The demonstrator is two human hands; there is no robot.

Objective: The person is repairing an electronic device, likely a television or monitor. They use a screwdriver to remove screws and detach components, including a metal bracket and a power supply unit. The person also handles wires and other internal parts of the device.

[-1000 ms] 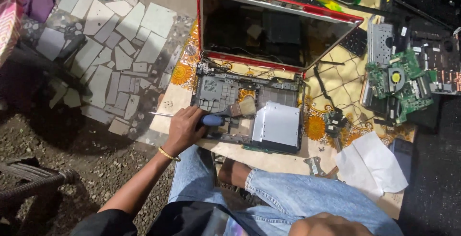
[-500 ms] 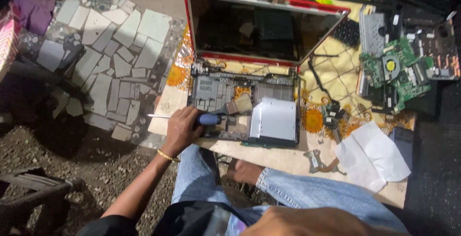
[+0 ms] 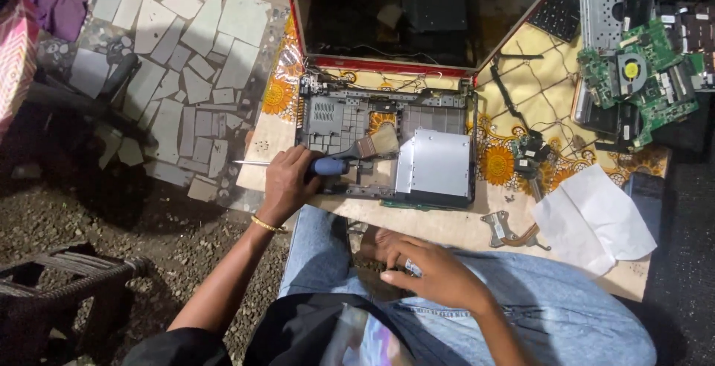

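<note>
The left hand's fingers (image 3: 302,159) are closed around a blue-handled screwdriver (image 3: 328,166), whose thin steel shaft sticks out past the hand to the left, level over the bench edge. In the same grip or just against it lies a small flat paintbrush with pale bristles (image 3: 377,143); which of the two the fingers actually pinch cannot be told. The left hand (image 3: 287,185) rests at the front left corner of the stripped grey plastic laptop base (image 3: 350,122). The screwdriver looks light, stiff and easy to hold by its thick handle; the brush is light and soft at the tip.

The right hand (image 3: 432,269) lies on the lap over blue jeans, fingers half curled, holding nothing I can make out.

The base looks thin, flexible and brittle at its clips, best held by its outer frame. A silver metal optical drive (image 3: 434,163) sits in its right half, and the red-rimmed open lid (image 3: 417,16) stands behind it. On the yellow flowered cloth covering the bench (image 3: 514,165) loose black cables (image 3: 521,105), a green circuit board with fan (image 3: 633,75), a copper heat pipe (image 3: 514,232) and white paper (image 3: 596,217) crowd the right side.
</note>
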